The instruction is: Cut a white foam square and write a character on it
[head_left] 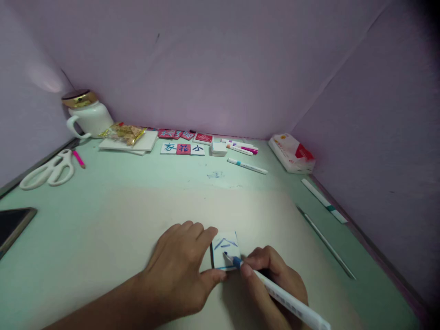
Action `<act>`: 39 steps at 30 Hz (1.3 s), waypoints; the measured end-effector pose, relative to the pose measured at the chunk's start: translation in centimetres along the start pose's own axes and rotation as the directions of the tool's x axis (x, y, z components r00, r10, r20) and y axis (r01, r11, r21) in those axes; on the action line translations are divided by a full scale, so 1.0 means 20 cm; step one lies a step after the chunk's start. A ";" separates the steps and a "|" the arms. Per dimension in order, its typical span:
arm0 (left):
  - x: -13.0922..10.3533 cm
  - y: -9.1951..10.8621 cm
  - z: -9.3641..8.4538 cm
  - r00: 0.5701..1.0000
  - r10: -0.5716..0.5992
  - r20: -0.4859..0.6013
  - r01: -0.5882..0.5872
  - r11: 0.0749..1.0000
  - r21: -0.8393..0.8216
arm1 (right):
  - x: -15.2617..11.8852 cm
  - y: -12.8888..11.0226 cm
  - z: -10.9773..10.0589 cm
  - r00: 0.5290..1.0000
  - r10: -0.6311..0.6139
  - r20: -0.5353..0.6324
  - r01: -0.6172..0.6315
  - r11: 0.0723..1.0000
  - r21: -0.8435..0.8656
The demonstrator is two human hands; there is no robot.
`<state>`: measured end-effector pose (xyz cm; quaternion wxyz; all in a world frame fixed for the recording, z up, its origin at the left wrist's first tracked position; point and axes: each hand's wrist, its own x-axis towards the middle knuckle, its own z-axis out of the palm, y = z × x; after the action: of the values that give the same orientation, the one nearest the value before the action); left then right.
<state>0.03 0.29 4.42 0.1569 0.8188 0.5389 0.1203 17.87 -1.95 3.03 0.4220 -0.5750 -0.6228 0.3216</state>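
A small white square card [220, 262] lies on the table in front of me, with blue lines along its edges and blue strokes like part of a Chinese character. My left hand [185, 261] steadies it, index finger at the upper left corner and thumb at the bottom edge. In my right hand [275, 279] is a white marker pen [287, 297] with a blue collar near its nib. The dark tip touches or nearly touches the card just under the strokes. My right fingers are pinched round the barrel close to the collar.
At the back stand a white mug [91, 117], a snack packet [125, 134], lettered cards [183, 149], a card stack [218, 149] and several markers [246, 166]. Left are scissors [51, 172] and a phone [15, 227]; right, a tissue pack [291, 153] and a thin rod [326, 243].
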 end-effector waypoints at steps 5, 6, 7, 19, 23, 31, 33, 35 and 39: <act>0.00 0.00 0.00 1.000 -0.003 0.002 0.003 1.000 0.000 | 0.00 0.00 0.00 1.000 0.001 0.006 -0.001 1.000 0.003; 0.00 0.00 0.00 1.000 -0.003 0.003 0.003 1.000 -0.002 | -0.01 0.00 0.00 1.000 -0.003 0.007 0.003 1.000 0.006; 0.00 0.00 0.00 1.000 -0.004 0.002 0.004 1.000 -0.002 | -0.01 0.00 0.00 1.000 -0.013 0.008 0.013 1.000 0.007; 0.00 0.00 -0.01 1.000 0.004 0.017 -0.003 1.000 -0.008 | 0.00 -0.02 0.00 0.998 -0.065 0.008 0.065 0.997 -0.031; 0.00 0.00 -0.01 1.000 0.002 0.019 -0.002 1.000 -0.012 | 0.00 -0.02 0.00 0.999 -0.050 0.022 0.050 0.999 -0.021; 0.00 0.00 0.00 1.000 0.004 0.006 -0.004 1.000 -0.020 | 0.00 -0.01 -0.01 0.998 -0.062 0.014 0.062 0.998 -0.013; 0.00 0.00 0.00 1.000 0.002 -0.004 -0.002 1.000 -0.016 | 0.00 -0.01 0.00 0.997 -0.074 0.011 0.074 0.997 -0.007; 0.00 0.00 0.00 1.000 0.004 -0.009 -0.004 1.000 -0.014 | 0.00 -0.01 0.00 0.997 -0.076 0.001 0.076 0.997 -0.002; 0.00 0.00 0.00 1.000 0.002 -0.009 -0.002 1.000 -0.016 | 0.00 -0.02 0.00 0.998 -0.061 -0.011 0.061 0.998 0.003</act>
<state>-0.01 0.33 4.35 0.1607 0.8176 0.5377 0.1286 17.68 -1.97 3.38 0.4360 -0.5569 -0.6371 0.3066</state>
